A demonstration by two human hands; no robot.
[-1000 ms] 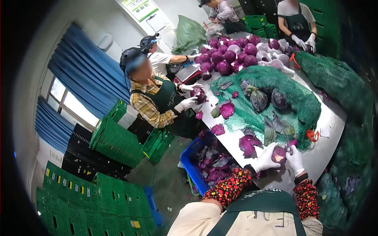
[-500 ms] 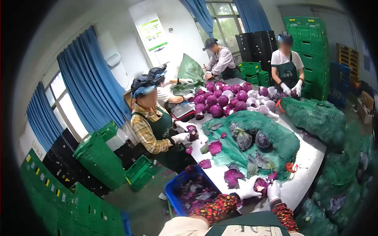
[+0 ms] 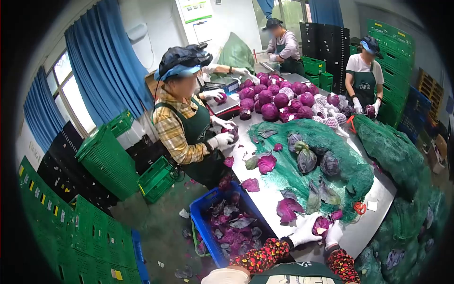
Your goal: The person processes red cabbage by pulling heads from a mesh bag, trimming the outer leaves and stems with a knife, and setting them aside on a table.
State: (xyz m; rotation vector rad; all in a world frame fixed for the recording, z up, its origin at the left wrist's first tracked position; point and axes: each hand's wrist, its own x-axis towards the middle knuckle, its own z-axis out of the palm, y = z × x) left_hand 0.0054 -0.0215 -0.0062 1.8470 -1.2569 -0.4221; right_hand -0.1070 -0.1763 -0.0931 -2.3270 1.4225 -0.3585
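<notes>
My left hand (image 3: 305,230), in a white glove, is wrapped round the left side of a red cabbage (image 3: 321,226) at the near edge of the table. A pale cut patch shows on the cabbage. Close against its right side is my right hand (image 3: 334,234), also gloved, with its fingers closed; what they grip, if anything, I cannot make out. A small purple leaf (image 3: 336,215) lies just beyond the fingers. To the left are loose outer leaves (image 3: 288,209) on the metal table (image 3: 302,255). Untrimmed cabbages (image 3: 329,164) rest on a green mesh sack (image 3: 354,175) ahead.
A blue crate (image 3: 203,235) of discarded leaves stands left of the table. Trimmed cabbages (image 3: 270,112) are heaped at the far end. A co-worker (image 3: 184,123) stands on the left, others farther back. Full mesh sacks (image 3: 402,246) lie on the right; green crates (image 3: 101,236) are stacked left.
The view has tilted, showing more of the blue crate. My hands stay at the same cabbage, which looks slightly turned. At the scale, a co-worker's gloved hand now shows holding a cabbage.
</notes>
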